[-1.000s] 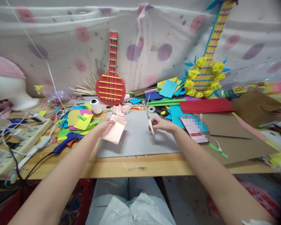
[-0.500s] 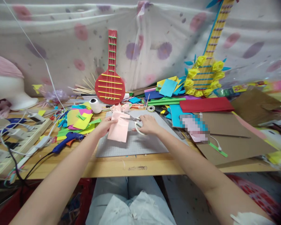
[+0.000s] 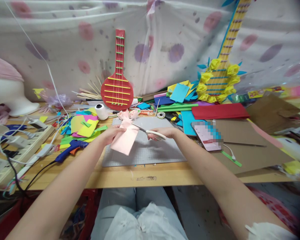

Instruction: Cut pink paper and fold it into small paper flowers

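Observation:
My left hand (image 3: pixel 113 134) pinches a pale pink sheet of paper (image 3: pixel 125 140) by its upper left edge and holds it tilted over the grey cutting mat (image 3: pixel 162 153). In my right hand (image 3: pixel 162 132) is a pair of scissors with white handles (image 3: pixel 156 135). Its blades point left, and their tips meet the right edge of the pink sheet near the top. Crumpled pink pieces (image 3: pixel 127 115) lie just behind the sheet, at the mat's far edge.
A blue glue gun (image 3: pixel 71 150) and a power strip (image 3: pixel 22 156) lie on the left beside coloured paper scraps (image 3: pixel 86 128). A red paper lute (image 3: pixel 117 91) stands behind. To the right are a phone (image 3: pixel 206 136), brown cardboard (image 3: pixel 255 156) and a yellow flowered instrument (image 3: pixel 218 80).
The pink sheet has tilted, its lower end swinging left. My right hand has turned and moved slightly right, and the scissors now slant down to the right.

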Action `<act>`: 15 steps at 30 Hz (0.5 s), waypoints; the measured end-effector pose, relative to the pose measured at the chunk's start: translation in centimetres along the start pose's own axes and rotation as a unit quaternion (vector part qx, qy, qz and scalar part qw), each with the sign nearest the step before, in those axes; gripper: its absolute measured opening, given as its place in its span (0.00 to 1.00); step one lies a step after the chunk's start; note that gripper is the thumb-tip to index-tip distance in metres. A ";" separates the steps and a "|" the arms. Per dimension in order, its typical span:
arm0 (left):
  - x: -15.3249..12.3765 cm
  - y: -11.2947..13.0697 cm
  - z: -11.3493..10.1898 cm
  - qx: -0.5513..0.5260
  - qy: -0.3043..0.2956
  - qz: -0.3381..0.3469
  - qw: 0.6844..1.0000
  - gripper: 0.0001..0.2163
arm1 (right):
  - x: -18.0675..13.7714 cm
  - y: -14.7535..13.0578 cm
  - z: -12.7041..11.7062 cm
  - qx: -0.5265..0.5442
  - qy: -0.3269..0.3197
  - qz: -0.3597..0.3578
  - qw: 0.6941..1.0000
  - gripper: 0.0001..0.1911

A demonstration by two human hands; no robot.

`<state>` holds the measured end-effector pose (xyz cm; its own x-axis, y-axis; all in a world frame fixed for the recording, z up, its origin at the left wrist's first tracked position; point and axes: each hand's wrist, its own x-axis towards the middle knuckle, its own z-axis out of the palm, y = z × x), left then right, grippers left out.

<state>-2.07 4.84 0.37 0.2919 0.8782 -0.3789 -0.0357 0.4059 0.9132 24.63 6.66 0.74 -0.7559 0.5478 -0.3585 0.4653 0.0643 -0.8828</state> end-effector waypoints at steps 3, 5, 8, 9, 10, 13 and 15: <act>0.0 0.1 0.0 -0.003 0.006 -0.007 1.000 0.15 | 0.0 0.1 0.1 0.002 0.002 0.006 1.000 0.26; -0.1 0.1 0.1 -0.007 0.005 -0.012 1.000 0.15 | 0.1 0.2 0.1 0.008 0.002 0.009 1.000 0.26; -0.1 0.2 0.2 -0.011 0.002 -0.017 1.000 0.15 | 0.0 0.3 0.0 0.024 -0.008 0.001 1.000 0.25; -0.1 0.1 0.2 -0.011 0.003 -0.017 1.000 0.15 | 0.0 0.2 0.1 0.030 -0.011 0.000 0.999 0.24; -0.1 0.1 0.2 -0.012 0.006 -0.018 1.000 0.14 | 0.0 0.2 0.1 0.035 -0.011 0.001 0.999 0.24; -0.2 0.0 0.2 -0.011 0.013 -0.022 1.000 0.14 | -0.1 0.0 0.2 0.033 0.004 0.015 0.999 0.26; -0.2 0.0 0.2 -0.015 0.008 -0.022 1.000 0.14 | -0.1 0.0 0.3 0.016 0.016 0.020 1.000 0.29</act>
<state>-1.93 4.58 0.50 0.2780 0.8630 -0.4219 -0.0515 0.4519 0.8906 24.53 6.40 0.72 -0.7215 0.5759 -0.3844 0.4795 0.0151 -0.8774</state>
